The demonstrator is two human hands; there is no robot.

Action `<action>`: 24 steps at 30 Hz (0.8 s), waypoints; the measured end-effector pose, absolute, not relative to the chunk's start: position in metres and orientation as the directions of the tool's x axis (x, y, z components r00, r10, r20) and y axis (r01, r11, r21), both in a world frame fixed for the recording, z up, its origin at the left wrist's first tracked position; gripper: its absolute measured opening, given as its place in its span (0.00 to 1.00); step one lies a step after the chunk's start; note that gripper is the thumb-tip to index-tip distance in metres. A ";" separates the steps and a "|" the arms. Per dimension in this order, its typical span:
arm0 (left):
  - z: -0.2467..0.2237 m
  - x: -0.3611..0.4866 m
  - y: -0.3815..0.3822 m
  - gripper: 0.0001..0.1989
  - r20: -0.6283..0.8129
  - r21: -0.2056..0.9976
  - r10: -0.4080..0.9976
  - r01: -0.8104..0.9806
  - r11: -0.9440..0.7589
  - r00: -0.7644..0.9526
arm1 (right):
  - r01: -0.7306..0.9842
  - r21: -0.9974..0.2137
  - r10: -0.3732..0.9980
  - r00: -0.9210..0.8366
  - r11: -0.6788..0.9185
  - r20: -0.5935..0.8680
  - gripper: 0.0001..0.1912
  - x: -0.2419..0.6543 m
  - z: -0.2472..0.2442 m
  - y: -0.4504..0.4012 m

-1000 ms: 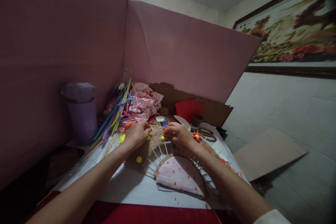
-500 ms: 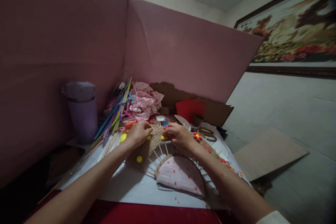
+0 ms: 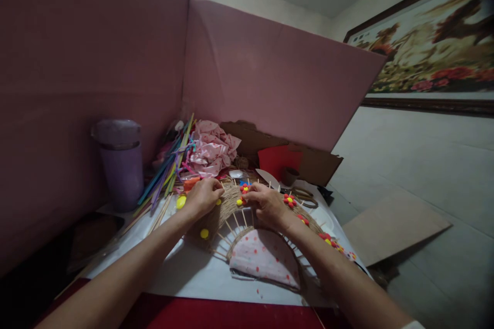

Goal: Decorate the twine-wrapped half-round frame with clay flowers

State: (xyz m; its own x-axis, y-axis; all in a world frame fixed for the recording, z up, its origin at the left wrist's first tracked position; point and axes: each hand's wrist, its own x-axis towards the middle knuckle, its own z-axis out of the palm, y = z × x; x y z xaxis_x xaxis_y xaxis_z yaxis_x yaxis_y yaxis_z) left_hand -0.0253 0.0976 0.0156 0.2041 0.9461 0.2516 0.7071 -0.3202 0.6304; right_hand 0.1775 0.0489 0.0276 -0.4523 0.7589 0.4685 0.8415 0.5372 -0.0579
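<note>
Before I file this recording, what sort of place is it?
Probably an indoor craft corner, perhaps at home. What suggests it: the half-round piece of twine and sticks under the hands, the scissors lying near it, and the bundle of colourful strips by the pink partition.

Rough twine band (image 3: 229, 202); matt cloth half-circle (image 3: 265, 256).

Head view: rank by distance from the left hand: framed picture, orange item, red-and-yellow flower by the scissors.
Nearest to the left hand first:
1. Orange item, just beyond it.
2. Red-and-yellow flower, right, past the other hand.
3. Framed picture, far right, on the wall.
</note>
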 end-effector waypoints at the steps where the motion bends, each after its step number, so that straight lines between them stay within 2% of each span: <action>1: 0.015 -0.025 0.098 0.11 0.251 0.628 0.946 0.709 -0.320 0.204 | 0.842 -0.047 0.756 -0.457 0.538 0.469 0.16 0.177 0.027 0.048; 12: 0.017 -0.025 0.097 0.10 0.248 0.623 0.947 0.716 -0.316 0.203 | 0.819 -0.005 0.719 -0.501 0.574 0.482 0.22 0.184 0.024 0.048; 18: 0.019 -0.025 0.096 0.10 0.251 0.619 0.947 0.719 -0.316 0.200 | 0.813 0.061 0.689 -0.529 0.579 0.495 0.18 0.181 0.019 0.050; 24: 0.020 -0.025 0.094 0.10 0.246 0.618 0.950 0.724 -0.308 0.194 | 0.821 0.004 0.713 -0.498 0.571 0.494 0.24 0.187 0.022 0.048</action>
